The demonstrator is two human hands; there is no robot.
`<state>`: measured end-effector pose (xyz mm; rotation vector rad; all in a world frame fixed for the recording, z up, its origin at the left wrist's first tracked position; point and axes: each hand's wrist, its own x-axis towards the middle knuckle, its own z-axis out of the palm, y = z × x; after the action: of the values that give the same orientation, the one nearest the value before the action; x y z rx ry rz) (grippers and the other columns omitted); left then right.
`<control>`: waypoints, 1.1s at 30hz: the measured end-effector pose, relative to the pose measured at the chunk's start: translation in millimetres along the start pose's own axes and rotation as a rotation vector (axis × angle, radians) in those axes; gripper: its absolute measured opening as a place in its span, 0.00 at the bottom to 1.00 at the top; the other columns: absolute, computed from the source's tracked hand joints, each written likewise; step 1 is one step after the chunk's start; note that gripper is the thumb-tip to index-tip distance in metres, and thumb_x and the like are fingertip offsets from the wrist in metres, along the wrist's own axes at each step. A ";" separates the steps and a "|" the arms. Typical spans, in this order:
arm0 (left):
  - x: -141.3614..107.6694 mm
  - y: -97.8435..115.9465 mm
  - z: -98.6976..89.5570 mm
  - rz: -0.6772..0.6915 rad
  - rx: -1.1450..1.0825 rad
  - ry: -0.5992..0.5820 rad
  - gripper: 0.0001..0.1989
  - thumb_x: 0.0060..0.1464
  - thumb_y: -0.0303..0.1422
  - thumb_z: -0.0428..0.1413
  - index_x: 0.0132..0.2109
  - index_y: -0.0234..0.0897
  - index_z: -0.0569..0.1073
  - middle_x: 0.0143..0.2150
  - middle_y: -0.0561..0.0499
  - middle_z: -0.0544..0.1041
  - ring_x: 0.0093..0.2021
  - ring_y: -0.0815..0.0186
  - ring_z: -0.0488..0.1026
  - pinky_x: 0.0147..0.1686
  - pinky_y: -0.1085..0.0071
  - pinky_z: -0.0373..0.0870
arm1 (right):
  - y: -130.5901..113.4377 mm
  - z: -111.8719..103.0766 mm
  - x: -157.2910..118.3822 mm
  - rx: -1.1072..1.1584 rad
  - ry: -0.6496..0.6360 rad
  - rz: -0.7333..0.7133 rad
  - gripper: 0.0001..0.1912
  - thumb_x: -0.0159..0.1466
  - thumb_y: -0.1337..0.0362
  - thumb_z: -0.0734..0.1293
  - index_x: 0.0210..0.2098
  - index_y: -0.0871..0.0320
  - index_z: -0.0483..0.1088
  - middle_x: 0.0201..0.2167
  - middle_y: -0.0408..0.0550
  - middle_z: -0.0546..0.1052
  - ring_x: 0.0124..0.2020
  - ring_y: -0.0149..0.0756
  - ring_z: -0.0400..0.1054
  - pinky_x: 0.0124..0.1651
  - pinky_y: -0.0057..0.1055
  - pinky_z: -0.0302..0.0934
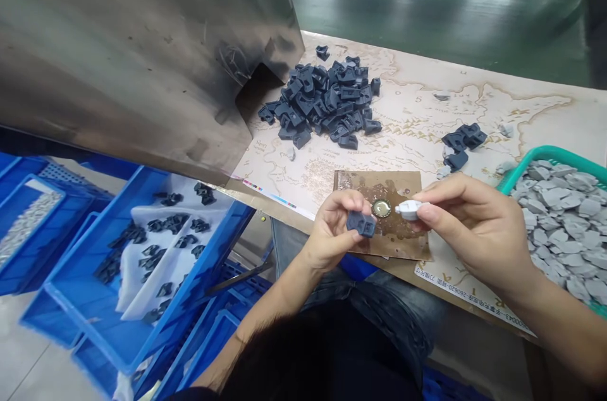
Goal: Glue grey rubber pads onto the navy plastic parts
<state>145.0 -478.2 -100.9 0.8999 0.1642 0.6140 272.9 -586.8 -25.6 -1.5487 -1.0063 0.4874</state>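
Note:
My left hand (334, 224) pinches a dark blue-grey plastic part (360, 224) with square hollows in its face. Between the thumb and forefinger of my right hand (478, 230) is a small light grey plastic piece (408, 209), its narrow tip pointing left toward the dark part. The two pieces are apart. Below them lies a brown cardboard piece (412, 183) with wet-looking stains, and on it sits a small round cap (380, 208) holding a clear or yellowish substance.
A heap of dark parts (327, 100) lies beyond my hands, with a smaller group (458, 151) to the right. At right stands a green basket (545, 154) of light grey pieces. Blue crates (109, 338) are at lower left, beside a metal panel (142, 59). A green belt (427, 21) runs behind.

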 end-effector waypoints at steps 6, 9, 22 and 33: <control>2.9 -2.1 1.4 0.198 0.052 -0.132 0.11 0.50 0.30 0.61 0.32 0.41 0.64 0.31 0.56 0.62 0.34 0.78 0.67 0.41 0.84 0.72 | 5.3 -1.1 -4.9 -0.089 -0.025 -0.092 0.09 0.60 0.56 0.70 0.29 0.55 0.72 0.24 0.43 0.75 0.25 0.31 0.71 0.26 0.24 0.67; 3.5 -2.1 1.5 0.266 0.142 -0.124 0.12 0.51 0.32 0.60 0.32 0.41 0.62 0.31 0.56 0.61 0.34 0.77 0.68 0.40 0.81 0.73 | 8.5 -1.2 -8.9 -0.065 -0.072 -0.177 0.04 0.60 0.62 0.71 0.32 0.54 0.73 0.27 0.43 0.77 0.28 0.31 0.72 0.29 0.24 0.67; 5.8 3.0 3.1 0.916 0.677 -0.042 0.12 0.51 0.24 0.59 0.30 0.37 0.62 0.31 0.56 0.65 0.33 0.76 0.71 0.37 0.79 0.76 | 2.4 3.9 -9.7 0.027 -0.114 0.043 0.09 0.58 0.58 0.71 0.27 0.57 0.73 0.22 0.43 0.76 0.19 0.30 0.70 0.21 0.21 0.67; 6.2 5.4 4.0 0.930 0.752 -0.057 0.13 0.52 0.26 0.60 0.29 0.37 0.61 0.30 0.57 0.66 0.33 0.75 0.71 0.33 0.78 0.76 | 3.8 6.3 -9.3 0.066 -0.133 0.023 0.05 0.58 0.63 0.71 0.28 0.57 0.73 0.23 0.43 0.77 0.21 0.29 0.71 0.23 0.18 0.68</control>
<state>149.3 -475.0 -93.5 1.7413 -0.1053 1.4357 264.2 -590.5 -32.7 -1.4856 -1.0636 0.6408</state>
